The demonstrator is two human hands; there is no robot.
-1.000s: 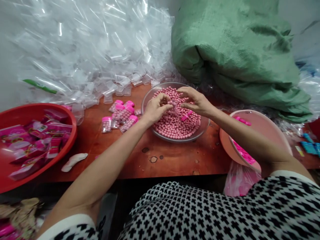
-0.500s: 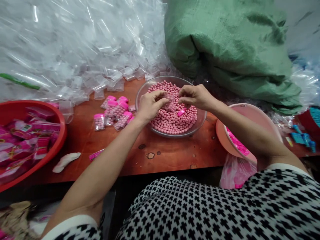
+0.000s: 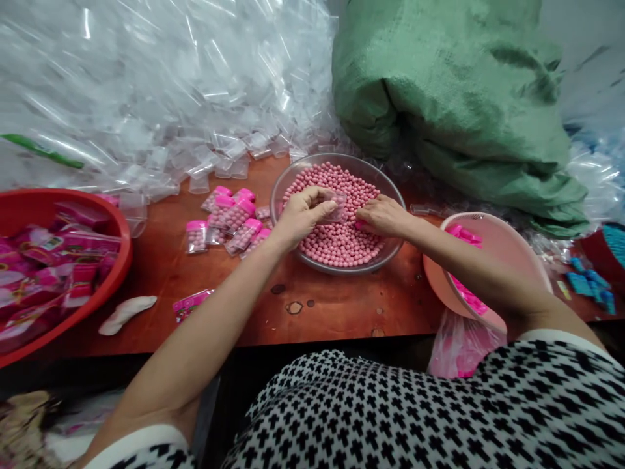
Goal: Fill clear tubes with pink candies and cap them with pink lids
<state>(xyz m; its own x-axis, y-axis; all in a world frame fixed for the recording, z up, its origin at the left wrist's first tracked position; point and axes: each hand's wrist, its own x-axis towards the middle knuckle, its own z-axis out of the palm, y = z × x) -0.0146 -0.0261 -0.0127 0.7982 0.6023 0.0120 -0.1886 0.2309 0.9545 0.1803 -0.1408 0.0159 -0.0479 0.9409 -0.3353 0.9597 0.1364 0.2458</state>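
Note:
A metal bowl [image 3: 336, 268] of pink beads [image 3: 342, 247] stands on the table. Above the beads, my left hand [image 3: 305, 212] pinches a small clear plastic container [image 3: 336, 207] between thumb and fingers. My right hand [image 3: 383, 215] is down at the right of the beads, its fingers curled round a pink cap [image 3: 360, 225] that is mostly hidden. Left of the bowl lie several bead-filled clear containers with pink caps [image 3: 234, 215].
A red basin [image 3: 124, 260] of pink packets stands at left, near a white curved piece [image 3: 127, 314]. Clear containers [image 3: 215, 153] are heaped behind, beside a green sack [image 3: 454, 98]. At right, a pale pink tub [image 3: 517, 241] holds pink caps [image 3: 469, 299].
My right hand has come down onto the beads and closed over the pink cap lying there. My left hand has shifted slightly, still holding the clear container.

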